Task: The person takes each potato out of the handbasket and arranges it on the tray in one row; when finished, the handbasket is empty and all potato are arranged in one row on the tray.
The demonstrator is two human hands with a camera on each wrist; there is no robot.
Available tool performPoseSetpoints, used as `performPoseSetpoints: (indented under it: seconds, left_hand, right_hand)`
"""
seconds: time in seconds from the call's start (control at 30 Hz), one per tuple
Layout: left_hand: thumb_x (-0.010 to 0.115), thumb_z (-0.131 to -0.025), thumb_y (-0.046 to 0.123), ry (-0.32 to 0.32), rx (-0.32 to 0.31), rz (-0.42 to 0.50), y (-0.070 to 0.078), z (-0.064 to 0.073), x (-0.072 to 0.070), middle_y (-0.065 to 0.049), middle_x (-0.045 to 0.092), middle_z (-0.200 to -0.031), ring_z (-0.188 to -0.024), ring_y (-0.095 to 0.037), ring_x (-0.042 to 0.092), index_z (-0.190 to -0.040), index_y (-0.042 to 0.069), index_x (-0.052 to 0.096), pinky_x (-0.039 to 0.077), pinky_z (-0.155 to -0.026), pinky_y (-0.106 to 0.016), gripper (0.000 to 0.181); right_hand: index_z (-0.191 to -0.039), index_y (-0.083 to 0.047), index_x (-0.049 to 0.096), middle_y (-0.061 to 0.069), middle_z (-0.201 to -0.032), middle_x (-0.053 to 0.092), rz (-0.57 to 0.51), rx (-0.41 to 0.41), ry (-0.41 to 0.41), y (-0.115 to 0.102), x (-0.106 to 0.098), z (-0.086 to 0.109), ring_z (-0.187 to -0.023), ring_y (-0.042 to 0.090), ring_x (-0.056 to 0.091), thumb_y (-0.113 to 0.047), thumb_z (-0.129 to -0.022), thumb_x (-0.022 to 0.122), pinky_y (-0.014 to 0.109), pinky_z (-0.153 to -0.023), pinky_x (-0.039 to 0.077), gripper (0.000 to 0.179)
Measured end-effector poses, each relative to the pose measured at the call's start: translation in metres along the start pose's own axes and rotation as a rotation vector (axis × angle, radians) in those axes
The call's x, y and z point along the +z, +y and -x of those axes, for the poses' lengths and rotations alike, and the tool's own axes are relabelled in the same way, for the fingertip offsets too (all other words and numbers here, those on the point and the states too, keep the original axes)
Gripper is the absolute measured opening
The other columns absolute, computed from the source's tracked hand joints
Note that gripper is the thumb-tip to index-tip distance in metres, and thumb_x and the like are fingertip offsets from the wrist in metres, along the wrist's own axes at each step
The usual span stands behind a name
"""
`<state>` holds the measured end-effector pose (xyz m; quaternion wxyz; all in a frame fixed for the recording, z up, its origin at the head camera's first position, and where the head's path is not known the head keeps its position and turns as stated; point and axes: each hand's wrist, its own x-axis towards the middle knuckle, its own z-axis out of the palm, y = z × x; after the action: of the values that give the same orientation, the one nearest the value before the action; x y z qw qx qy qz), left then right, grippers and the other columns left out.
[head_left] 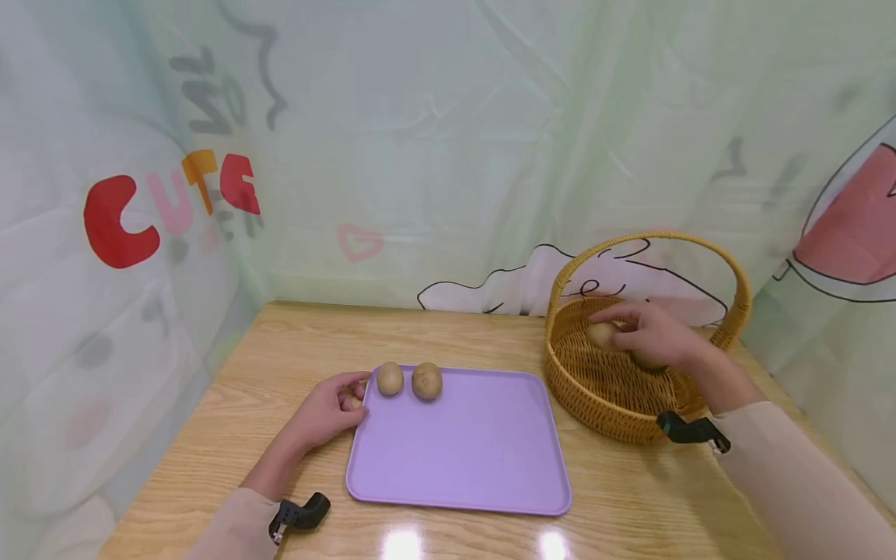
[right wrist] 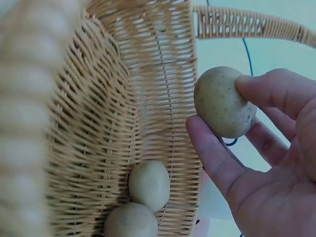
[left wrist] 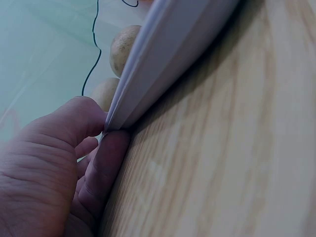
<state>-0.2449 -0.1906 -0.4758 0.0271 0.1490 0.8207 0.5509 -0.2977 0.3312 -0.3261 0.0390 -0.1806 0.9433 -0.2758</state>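
Note:
My right hand (head_left: 647, 333) pinches a potato (right wrist: 223, 101) between thumb and fingers over the wicker basket (head_left: 588, 397). Below it in the right wrist view, two more potatoes lie side by side in the basket, a smaller potato (right wrist: 149, 185) and a browner potato (right wrist: 131, 220). At the left, my left hand (head_left: 329, 408) pinches the upper left edge of a lilac tray (head_left: 462, 451), with the thumb at its rim. On the tray, near its far left corner, sit a pale potato (head_left: 390, 379) and a darker potato (head_left: 427, 382).
The basket stands right of the tray, its tall arched handle (head_left: 654, 236) rising over the opening. A wooden table (head_left: 231, 404) carries both. Behind and at the sides hangs a printed curtain (head_left: 420, 155), close to the table's far edge.

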Motion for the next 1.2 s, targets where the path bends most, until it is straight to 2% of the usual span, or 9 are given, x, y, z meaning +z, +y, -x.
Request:
performPoseSetpoints:
  seconds: [0.13, 0.27, 0.43, 0.7, 0.93, 1.2]
  left_hand:
    - [0.075, -0.08, 0.001, -0.003, -0.004, 0.0, 0.0, 0.0, -0.001, -0.013, 0.056, -0.1, -0.058, -0.01, 0.048, -0.136, 0.001, 0.052, 0.041, -0.051, -0.021, 0.061]
    - [0.074, -0.08, 0.001, -0.006, -0.006, -0.013, 0.001, 0.0, -0.001, -0.012, 0.057, -0.1, -0.059, -0.01, 0.049, -0.136, 0.002, 0.053, 0.042, -0.051, -0.021, 0.06]
    - [0.073, -0.08, 0.002, -0.009, -0.008, -0.022, 0.002, 0.0, 0.0, -0.011, 0.057, -0.1, -0.06, -0.011, 0.051, -0.137, 0.002, 0.052, 0.043, -0.052, -0.021, 0.06]
    - [0.074, -0.08, 0.002, 0.001, -0.016, -0.03, 0.002, 0.001, 0.001, -0.011, 0.057, -0.1, -0.06, -0.012, 0.051, -0.137, 0.001, 0.052, 0.042, -0.051, -0.021, 0.06]
    - [0.075, -0.08, 0.001, 0.01, -0.003, -0.007, 0.001, 0.004, 0.001, -0.014, 0.057, -0.102, -0.06, -0.013, 0.049, -0.136, -0.002, 0.051, 0.04, -0.05, -0.022, 0.061]
    - [0.073, -0.08, 0.003, 0.005, -0.017, -0.036, 0.003, 0.002, 0.001, -0.01, 0.057, -0.1, -0.062, -0.013, 0.051, -0.137, 0.002, 0.052, 0.042, -0.051, -0.022, 0.06]
  right_hand:
    - [-0.127, -0.009, 0.064, 0.018, -0.135, 0.049, -0.067, 0.0, 0.032, -0.005, 0.004, 0.006, -0.101, 0.031, 0.053, -0.012, -0.09, 0.066, 0.039, -0.081, 0.044, 0.036]
    - [-0.128, -0.008, 0.062, 0.018, -0.135, 0.047, -0.09, -0.013, 0.057, -0.009, 0.008, 0.013, -0.096, 0.03, 0.057, -0.012, -0.092, 0.065, 0.035, -0.075, 0.047, 0.037]
    - [-0.13, -0.011, 0.061, 0.015, -0.135, 0.047, -0.114, 0.004, 0.069, -0.012, 0.009, 0.021, -0.098, 0.029, 0.058, -0.019, -0.093, 0.066, 0.037, -0.075, 0.048, 0.038]
    - [-0.132, -0.013, 0.06, 0.01, -0.135, 0.048, -0.231, 0.018, 0.075, -0.025, 0.018, 0.032, -0.098, 0.027, 0.057, -0.024, -0.093, 0.067, 0.036, -0.076, 0.049, 0.041]
    - [-0.129, -0.014, 0.062, 0.009, -0.129, 0.053, -0.244, -0.032, 0.097, -0.045, 0.032, 0.034, -0.1, 0.029, 0.057, -0.027, -0.092, 0.069, 0.034, -0.079, 0.05, 0.04]
    - [-0.126, -0.012, 0.065, 0.006, -0.124, 0.057, -0.267, -0.103, 0.124, -0.064, 0.051, 0.035, -0.102, 0.026, 0.054, -0.021, -0.09, 0.071, 0.03, -0.079, 0.05, 0.037]
